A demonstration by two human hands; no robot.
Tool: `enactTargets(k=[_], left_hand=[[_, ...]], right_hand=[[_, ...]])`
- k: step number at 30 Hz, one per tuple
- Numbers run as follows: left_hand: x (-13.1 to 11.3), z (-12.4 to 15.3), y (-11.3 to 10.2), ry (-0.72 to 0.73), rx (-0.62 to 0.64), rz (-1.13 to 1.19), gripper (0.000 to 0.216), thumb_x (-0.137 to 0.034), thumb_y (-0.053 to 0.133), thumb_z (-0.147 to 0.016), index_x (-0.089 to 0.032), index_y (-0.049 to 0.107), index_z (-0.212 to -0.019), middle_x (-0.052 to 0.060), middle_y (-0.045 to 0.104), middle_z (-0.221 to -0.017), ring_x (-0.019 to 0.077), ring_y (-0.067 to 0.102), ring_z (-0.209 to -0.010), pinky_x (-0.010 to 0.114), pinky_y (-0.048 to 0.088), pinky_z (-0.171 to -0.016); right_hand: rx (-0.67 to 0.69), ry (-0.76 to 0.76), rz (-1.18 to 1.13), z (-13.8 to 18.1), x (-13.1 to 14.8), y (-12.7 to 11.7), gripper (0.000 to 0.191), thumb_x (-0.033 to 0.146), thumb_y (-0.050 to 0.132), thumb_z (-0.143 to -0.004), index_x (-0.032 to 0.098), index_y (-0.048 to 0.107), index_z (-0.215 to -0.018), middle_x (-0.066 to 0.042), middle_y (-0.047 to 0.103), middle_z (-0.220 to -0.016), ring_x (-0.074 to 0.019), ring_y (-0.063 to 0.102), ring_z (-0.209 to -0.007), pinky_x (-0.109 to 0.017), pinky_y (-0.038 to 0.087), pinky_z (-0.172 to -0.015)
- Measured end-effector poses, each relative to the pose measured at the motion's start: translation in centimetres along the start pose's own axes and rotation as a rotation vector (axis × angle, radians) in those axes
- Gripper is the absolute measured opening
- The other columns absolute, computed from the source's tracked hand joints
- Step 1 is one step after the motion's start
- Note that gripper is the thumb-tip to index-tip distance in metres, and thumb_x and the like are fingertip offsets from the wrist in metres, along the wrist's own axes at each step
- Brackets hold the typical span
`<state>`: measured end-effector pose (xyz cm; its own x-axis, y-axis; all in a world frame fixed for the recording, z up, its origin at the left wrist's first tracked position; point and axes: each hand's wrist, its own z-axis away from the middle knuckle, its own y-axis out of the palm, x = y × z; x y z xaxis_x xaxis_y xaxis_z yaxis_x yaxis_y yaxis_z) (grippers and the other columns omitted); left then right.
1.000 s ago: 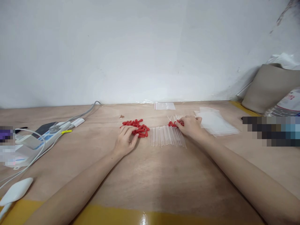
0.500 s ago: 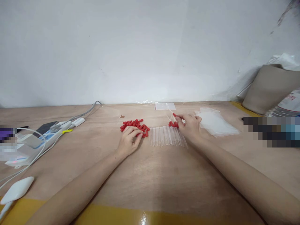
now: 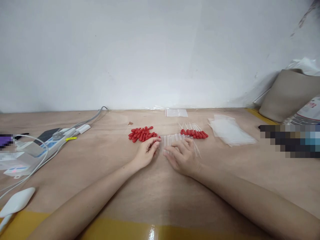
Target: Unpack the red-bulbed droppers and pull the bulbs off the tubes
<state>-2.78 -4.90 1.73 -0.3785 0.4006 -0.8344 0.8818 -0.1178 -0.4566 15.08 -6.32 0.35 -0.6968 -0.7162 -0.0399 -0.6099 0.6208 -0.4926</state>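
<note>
Thumb and index finger of my left hand (image 3: 147, 152) are closed together, with a bit of a red rubber dropper bulb showing at the fingertips. Just behind that hand lies a pile of loose red rubber bulbs (image 3: 141, 134). My right hand (image 3: 182, 156) is slightly blurred over a row of clear, thin dropper tubes (image 3: 172, 138), its fingers apart and nothing seen in them. It covers much of the row. Beyond it, several assembled droppers (image 3: 196, 134) lie side by side, red bulbs toward me and thin tips toward the wall.
Clear plastic bags (image 3: 230, 130) lie stacked at right, and one small bag (image 3: 176, 113) lies by the wall. At left are a power strip (image 3: 53, 143) with cables and a white plug-like object (image 3: 18, 201). A grey-brown container (image 3: 285, 95) leans at the far right.
My right hand has left the assembled droppers, where it held one by its red bulb, and moved toward me and left over the tubes. My left hand has shifted right, toward the tubes.
</note>
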Motion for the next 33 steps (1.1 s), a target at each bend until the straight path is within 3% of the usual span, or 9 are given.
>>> enactTargets(k=[2, 4, 6, 10, 13, 18, 27, 33], left_hand=[[0.6, 0.2, -0.8, 0.203, 0.032, -0.299, 0.029, -0.034, 0.042, -0.087, -0.017, 0.059, -0.103, 0.006, 0.059, -0.081, 0.0158, 0.056, -0.072, 0.029, 0.046, -0.067], [1.2, 0.4, -1.2, 0.358, 0.087, -0.499, 0.028, -0.029, 0.04, -0.088, -0.017, 0.058, -0.106, 0.008, 0.059, -0.087, 0.0166, 0.056, -0.078, 0.03, 0.046, -0.071], [1.7, 0.7, -1.2, 0.46, 0.109, -0.586, 0.028, -0.027, 0.039, -0.089, -0.017, 0.054, -0.11, 0.008, 0.059, -0.088, 0.0169, 0.055, -0.08, 0.031, 0.047, -0.072], [2.0, 1.1, -0.6, 0.567, 0.05, -0.62, 0.022, -0.025, 0.044, -0.088, -0.017, 0.052, -0.107, 0.007, 0.062, -0.09, 0.0159, 0.056, -0.08, 0.029, 0.047, -0.072], [1.7, 1.4, -0.3, 0.587, 0.047, -0.644, 0.015, -0.026, 0.045, -0.087, -0.016, 0.054, -0.094, 0.005, 0.06, -0.081, 0.0146, 0.055, -0.072, 0.027, 0.046, -0.068], [0.9, 1.8, -0.4, 0.554, 0.185, -0.689, 0.02, -0.026, 0.037, -0.09, -0.016, 0.054, -0.084, 0.004, 0.056, -0.073, 0.0146, 0.051, -0.067, 0.027, 0.042, -0.065], [0.2, 2.1, -0.8, 0.447, 0.301, -0.631, 0.031, -0.028, 0.026, -0.092, -0.017, 0.049, -0.075, 0.002, 0.053, -0.064, 0.0143, 0.049, -0.061, 0.03, 0.037, -0.064], [0.2, 2.7, -1.2, 0.425, 0.324, -0.632, 0.031, -0.028, 0.026, -0.091, -0.018, 0.047, -0.072, 0.002, 0.053, -0.063, 0.015, 0.048, -0.06, 0.031, 0.037, -0.066]], right_hand=[[-0.027, 0.009, 0.066, 0.1, -0.8, -0.3, 0.018, 0.032, 0.053, -0.081, 0.021, 0.061, -0.093, -0.005, 0.063, -0.085, -0.0155, 0.052, -0.081, -0.034, 0.026, -0.082], [0.038, -0.006, 0.077, 0.3, -1.4, -0.5, 0.024, 0.035, 0.052, -0.082, 0.02, 0.059, -0.1, -0.007, 0.063, -0.094, -0.0183, 0.051, -0.089, -0.036, 0.025, -0.084], [0.151, -0.03, 0.041, 0.3, -1.7, -0.6, 0.026, 0.035, 0.05, -0.083, 0.02, 0.058, -0.102, -0.006, 0.063, -0.093, -0.0182, 0.052, -0.088, -0.037, 0.023, -0.084], [0.277, -0.07, -0.027, 0.3, -1.8, -0.2, 0.02, 0.031, 0.046, -0.086, 0.02, 0.062, -0.09, -0.001, 0.063, -0.07, -0.0137, 0.05, -0.071, -0.036, 0.023, -0.078], [0.304, -0.106, -0.09, 0.4, -1.6, 0.0, 0.022, 0.028, 0.043, -0.088, 0.018, 0.062, -0.085, 0.0, 0.06, -0.063, -0.012, 0.047, -0.065, -0.033, 0.023, -0.073], [0.315, -0.149, -0.21, 0.8, -1.6, -0.1, 0.023, 0.026, 0.042, -0.088, 0.017, 0.061, -0.079, 0.001, 0.057, -0.06, -0.0101, 0.042, -0.058, -0.03, 0.024, -0.069], [0.216, -0.26, -0.127, 1.1, -1.6, -0.2, 0.019, 0.022, 0.042, -0.088, 0.016, 0.06, -0.083, 0.001, 0.052, -0.058, -0.0116, 0.041, -0.062, -0.03, 0.027, -0.066], [0.228, -0.336, -0.137, 1.4, -1.8, -0.5, 0.022, 0.016, 0.04, -0.088, 0.019, 0.059, -0.098, 0.0, 0.053, -0.064, -0.0131, 0.039, -0.064, -0.03, 0.03, -0.067]])
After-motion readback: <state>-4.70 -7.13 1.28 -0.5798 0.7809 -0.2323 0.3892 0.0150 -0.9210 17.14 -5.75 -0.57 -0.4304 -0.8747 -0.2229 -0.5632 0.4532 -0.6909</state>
